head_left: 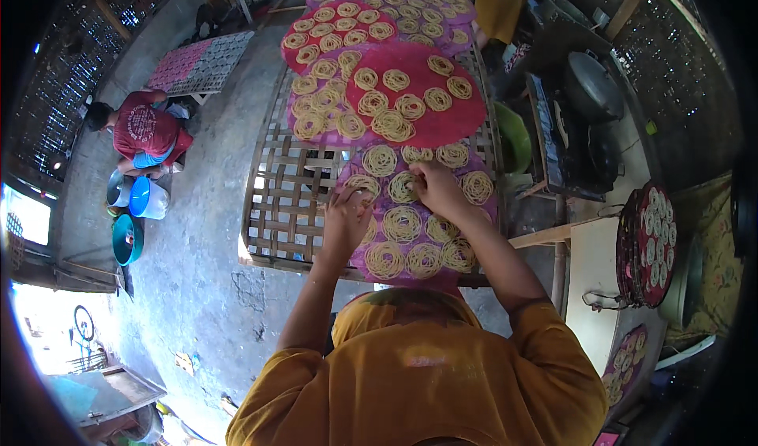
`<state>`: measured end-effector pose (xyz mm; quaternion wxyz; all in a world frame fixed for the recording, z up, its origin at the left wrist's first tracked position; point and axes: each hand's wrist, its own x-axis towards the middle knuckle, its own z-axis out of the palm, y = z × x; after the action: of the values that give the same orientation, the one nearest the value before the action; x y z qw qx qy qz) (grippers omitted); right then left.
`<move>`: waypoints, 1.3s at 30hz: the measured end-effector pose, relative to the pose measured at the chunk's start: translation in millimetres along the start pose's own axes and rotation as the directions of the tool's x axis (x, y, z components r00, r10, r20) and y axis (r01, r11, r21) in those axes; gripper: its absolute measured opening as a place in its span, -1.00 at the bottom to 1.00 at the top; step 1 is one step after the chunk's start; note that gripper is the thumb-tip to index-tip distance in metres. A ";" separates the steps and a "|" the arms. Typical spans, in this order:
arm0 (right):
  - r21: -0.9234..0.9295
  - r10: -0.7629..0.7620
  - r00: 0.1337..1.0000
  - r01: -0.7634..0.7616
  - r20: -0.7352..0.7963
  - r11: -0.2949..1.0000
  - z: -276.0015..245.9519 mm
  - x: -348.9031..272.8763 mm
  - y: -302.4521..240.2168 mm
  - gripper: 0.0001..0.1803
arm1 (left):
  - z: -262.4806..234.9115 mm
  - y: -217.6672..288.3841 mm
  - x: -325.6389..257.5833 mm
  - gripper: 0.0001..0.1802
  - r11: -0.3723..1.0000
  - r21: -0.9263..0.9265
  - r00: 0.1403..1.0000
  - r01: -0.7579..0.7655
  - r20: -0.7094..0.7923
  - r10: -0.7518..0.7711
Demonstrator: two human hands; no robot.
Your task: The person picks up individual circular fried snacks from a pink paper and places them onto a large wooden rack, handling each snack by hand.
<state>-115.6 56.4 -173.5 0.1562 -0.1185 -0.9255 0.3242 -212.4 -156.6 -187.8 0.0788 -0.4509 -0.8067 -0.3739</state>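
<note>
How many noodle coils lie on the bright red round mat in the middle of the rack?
7 on the red round mat: two near its top edge, four across the middle, one large tangle at the lower left. A few more may be hidden where it overlaps neighbouring mats.

— What's worn?
— A mustard-yellow top with short sleeves; 2 bare forearms, left hand [345, 218] and right hand [437, 191].
— Any markings?
— Perhaps a faint chest print; too blurred.
</note>
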 end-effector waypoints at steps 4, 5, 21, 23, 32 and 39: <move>-0.153 0.260 0.962 -0.245 0.082 0.957 15.3 17.0 6.9 -0.71 | 6.7 8.2 -1.0 -0.72 0.997 -0.083 0.982 0.003 0.188 0.013; -0.133 0.260 0.953 -0.241 0.154 0.961 18.4 21.7 16.9 -0.67 | 10.7 13.6 1.2 -0.72 0.996 -0.086 0.982 0.002 0.190 0.015; 0.250 0.230 0.935 -0.299 0.269 0.921 -90.8 5.5 24.1 -0.75 | 33.5 31.7 4.0 -0.70 0.992 0.107 0.958 -0.065 0.284 0.032; 0.067 0.314 0.870 -0.364 0.380 0.929 -71.0 0.7 62.4 -0.67 | 28.7 46.5 8.8 -0.75 0.999 -0.024 0.923 -0.045 0.381 0.051; -0.349 0.441 0.871 -0.353 0.216 0.868 -35.9 -0.3 55.2 -0.59 | -52.7 33.0 8.6 -0.75 0.870 -0.494 0.984 -0.003 0.154 0.091; 0.195 0.024 0.938 -0.097 0.345 0.976 -56.8 14.0 -17.1 -0.65 | -90.2 5.0 2.1 -0.60 0.161 -0.899 0.829 0.408 0.291 -0.478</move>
<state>-109.8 79.9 -117.5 -0.0050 -0.0720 -0.8952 0.4398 -228.6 -214.4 -120.3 -0.2852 -0.1427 -0.5268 -0.7879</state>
